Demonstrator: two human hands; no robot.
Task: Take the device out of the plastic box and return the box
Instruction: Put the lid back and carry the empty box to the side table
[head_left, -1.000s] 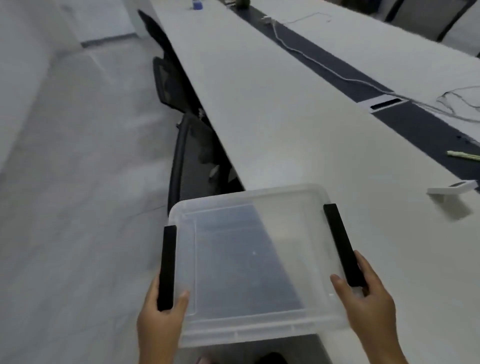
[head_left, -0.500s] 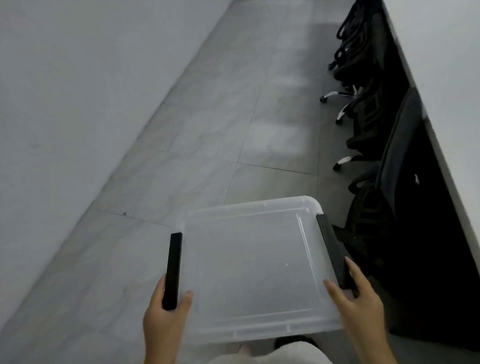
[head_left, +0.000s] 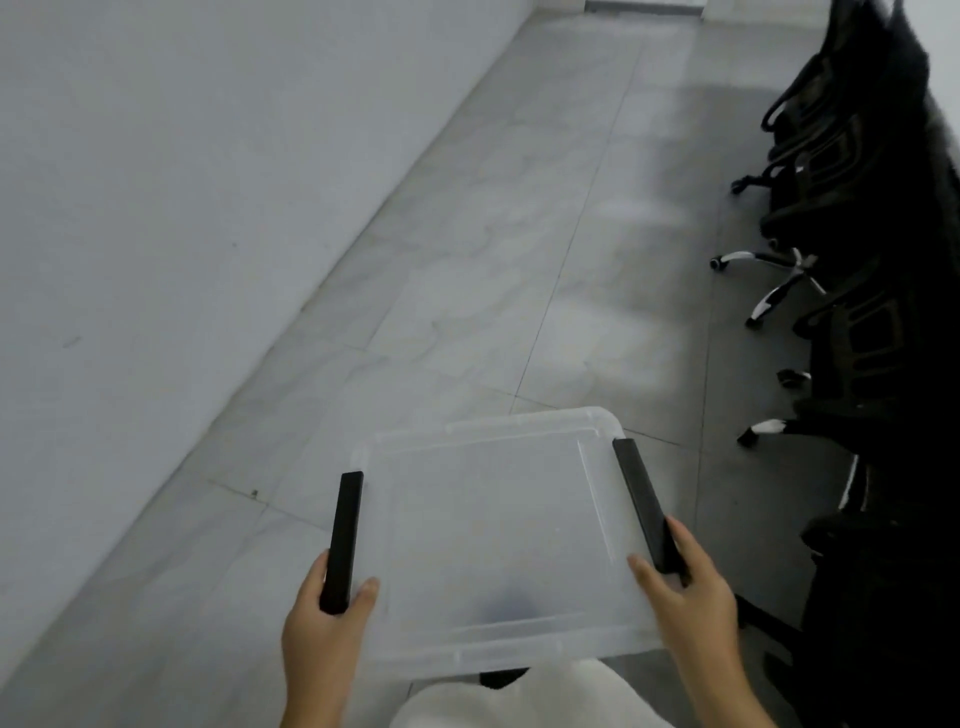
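Note:
I carry a clear plastic box (head_left: 493, 540) with a lid and two black side latches, level above the floor in the lower middle of the head view. My left hand (head_left: 324, 618) grips its left latch near the front corner. My right hand (head_left: 688, 592) grips its right latch and edge. Through the lid I see nothing inside. The device is not in view.
A grey tiled floor (head_left: 519, 270) stretches ahead between a white wall (head_left: 182, 208) on the left and a row of black office chairs (head_left: 857, 260) on the right. A white trouser leg and a dark shoe show under the box.
The view has swung left, away from the long white table and onto the floor aisle. The box stays in both hands with the same grip.

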